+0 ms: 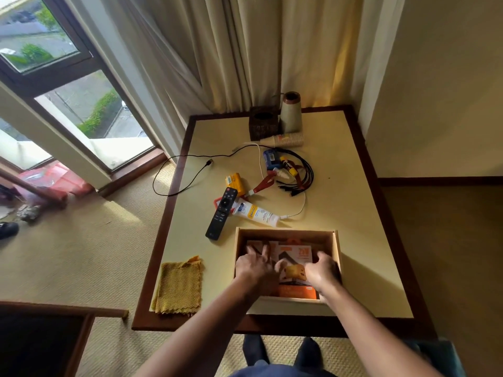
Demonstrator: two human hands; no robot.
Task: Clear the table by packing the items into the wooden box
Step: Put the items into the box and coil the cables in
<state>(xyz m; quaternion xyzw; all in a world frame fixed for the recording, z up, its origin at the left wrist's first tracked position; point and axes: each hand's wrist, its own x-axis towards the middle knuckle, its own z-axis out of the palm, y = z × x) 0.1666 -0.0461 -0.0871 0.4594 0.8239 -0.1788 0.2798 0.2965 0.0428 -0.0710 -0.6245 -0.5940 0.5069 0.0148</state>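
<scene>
Two hands reach down into the wooden box (285, 232) that sits at the near edge of the table (353, 213). The left hand (254, 268) lies flat with its fingers spread over a printed card at the box's left side, while the right hand (322, 270) curls loosely along the right inner wall, its fingertips hidden, so I cannot tell whether it grips anything. Between them lies an orange package (295, 257) flat on the box floor, partly covered by both hands. Just beyond the far wall of the box rest a black remote (221, 216) and a white tube (257, 212), the tube touching the remote's side. Farther back sit a small yellow packet (234, 181), a red strap (263, 183), a coiled bundle of black cables (302, 175), a blue item (270, 158) and a glue stick (288, 164), with a white cable (299, 208) looping near the tube. A long black cord (174, 172) hangs over the table's left edge. A yellow cloth (178, 287) lies folded at the near left edge. At the far side stand a woven tissue box (264, 123), a lamp base (290, 112) and a stack of paper cups (288, 139) lying on its side.
</scene>
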